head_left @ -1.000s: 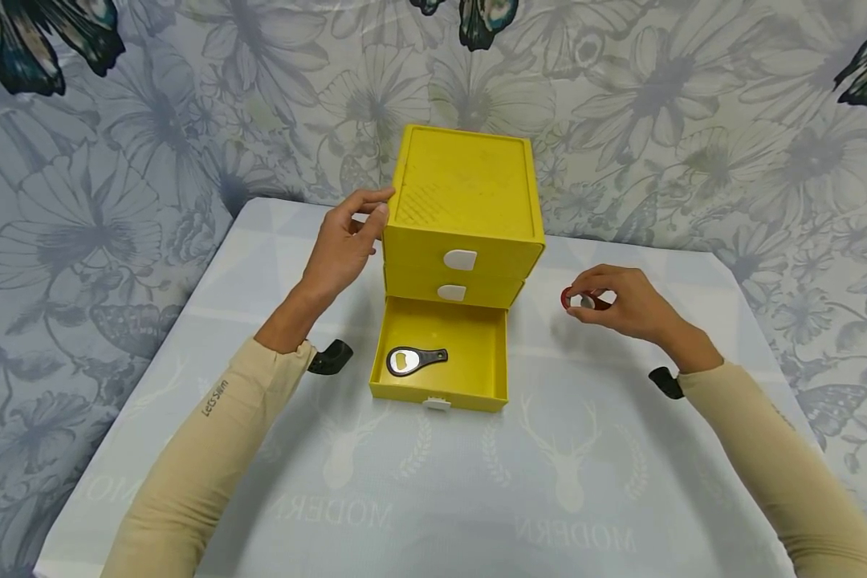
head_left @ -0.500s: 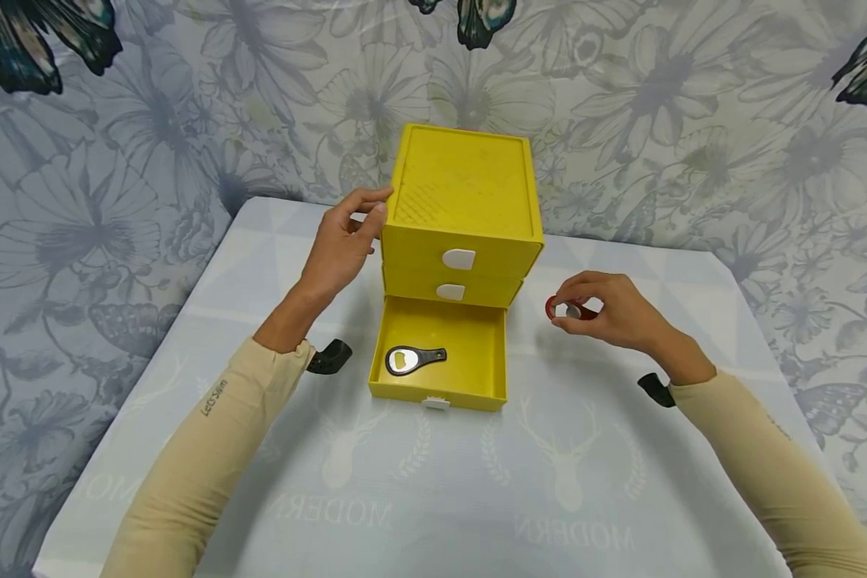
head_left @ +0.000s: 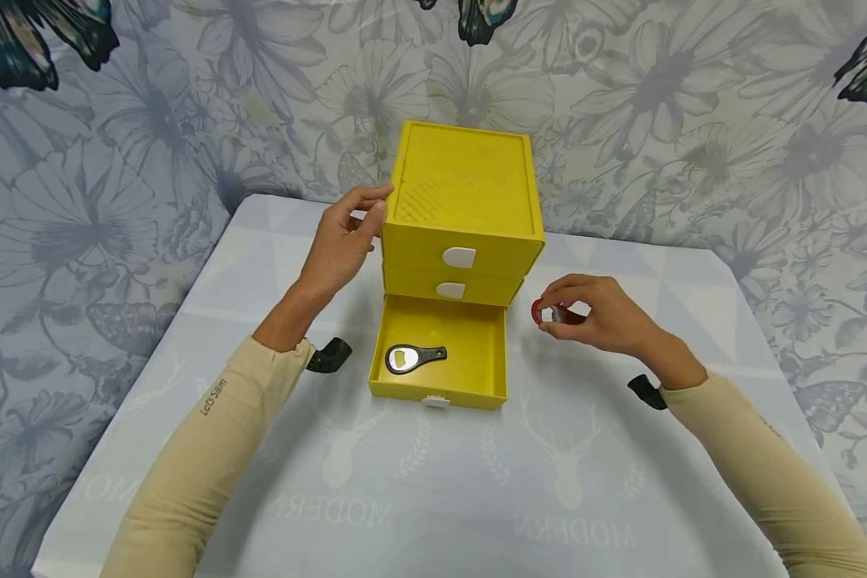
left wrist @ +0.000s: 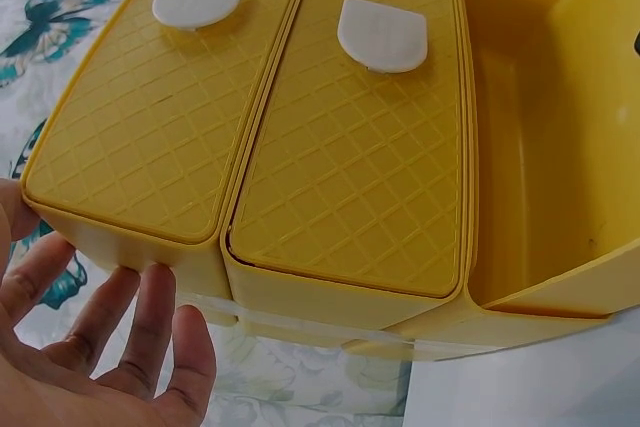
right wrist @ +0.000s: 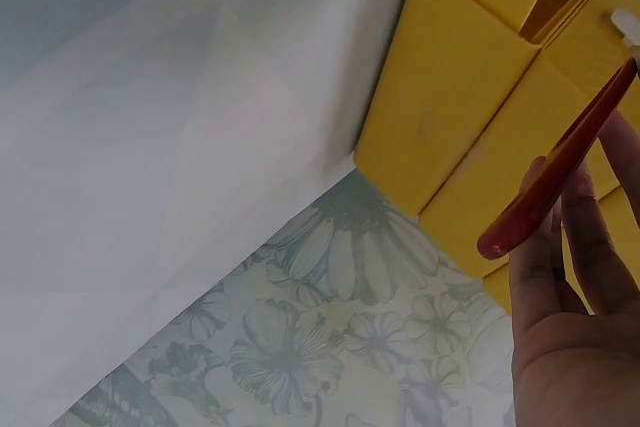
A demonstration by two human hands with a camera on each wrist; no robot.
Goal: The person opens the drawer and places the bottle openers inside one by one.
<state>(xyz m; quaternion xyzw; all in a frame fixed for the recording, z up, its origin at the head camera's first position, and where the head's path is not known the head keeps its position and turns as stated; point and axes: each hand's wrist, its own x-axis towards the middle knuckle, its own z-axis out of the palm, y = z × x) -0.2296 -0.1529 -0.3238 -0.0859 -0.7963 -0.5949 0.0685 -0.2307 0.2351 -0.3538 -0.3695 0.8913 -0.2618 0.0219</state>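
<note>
In the head view, a yellow drawer unit (head_left: 466, 185) stands near the back of the table. Its bottom drawer (head_left: 477, 353) is pulled out, and a black-rimmed bottle opener (head_left: 415, 358) lies inside. My left hand (head_left: 338, 245) rests its fingertips against the unit's left side. Seen from the left wrist, those fingers (left wrist: 150, 322) touch the side wall, fairly straight. To the right of the unit, above the table, my right hand (head_left: 600, 313) pinches a red bottle opener (head_left: 537, 311) with a metallic part. The right wrist view shows this red opener (right wrist: 555, 182) nearly edge-on.
White tabs sit on the two upper drawer fronts (left wrist: 350, 147), which are pushed in. A pale printed cloth covers the table (head_left: 433, 490). Close behind it is a wall (head_left: 665, 120) with a flower pattern and butterfly decorations.
My right hand has moved left toward the drawer unit with the red bottle opener. The left hand, the drawer and the black bottle opener have stayed in place.
</note>
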